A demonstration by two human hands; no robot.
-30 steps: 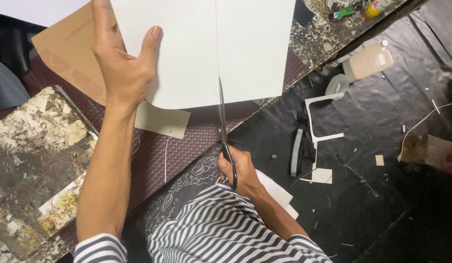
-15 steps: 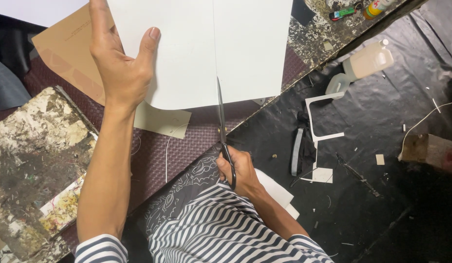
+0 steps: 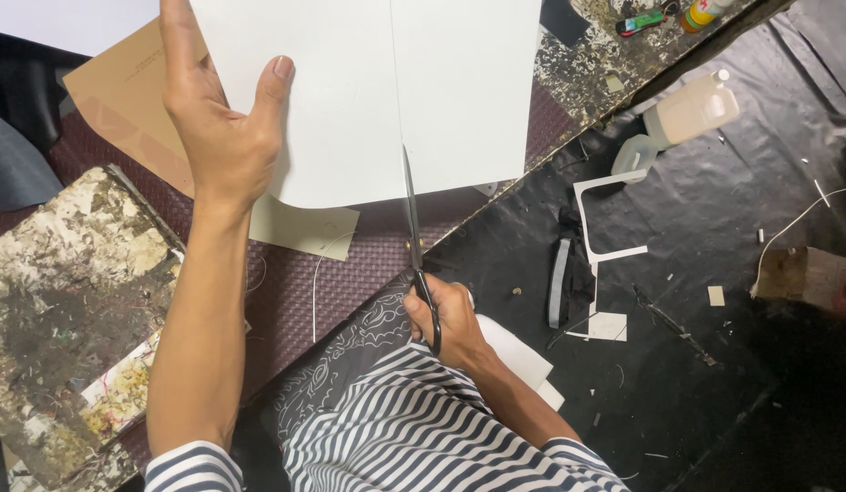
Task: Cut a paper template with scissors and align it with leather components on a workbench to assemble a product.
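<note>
Surface: a dark floor covered in black sheeting lay to the right; a maroon woven mat ran beneath the work; a paint-crusted board sat at the left.
Left hand: the left hand was clamped on the white sheet, thumb on top, fingers hidden behind it.
Right hand: the right hand was closed through the handles of the scissors, just below the sheet's lower edge.
Sheet: large, pale, stiff; a straight slit ran up its middle from the blades.
Scissors: dark, slim, pointing away from the body; blade tips inside the slit.
Around: brown cardboard behind the sheet; a translucent plastic bottle and white offcuts lay well apart on the right.
</note>
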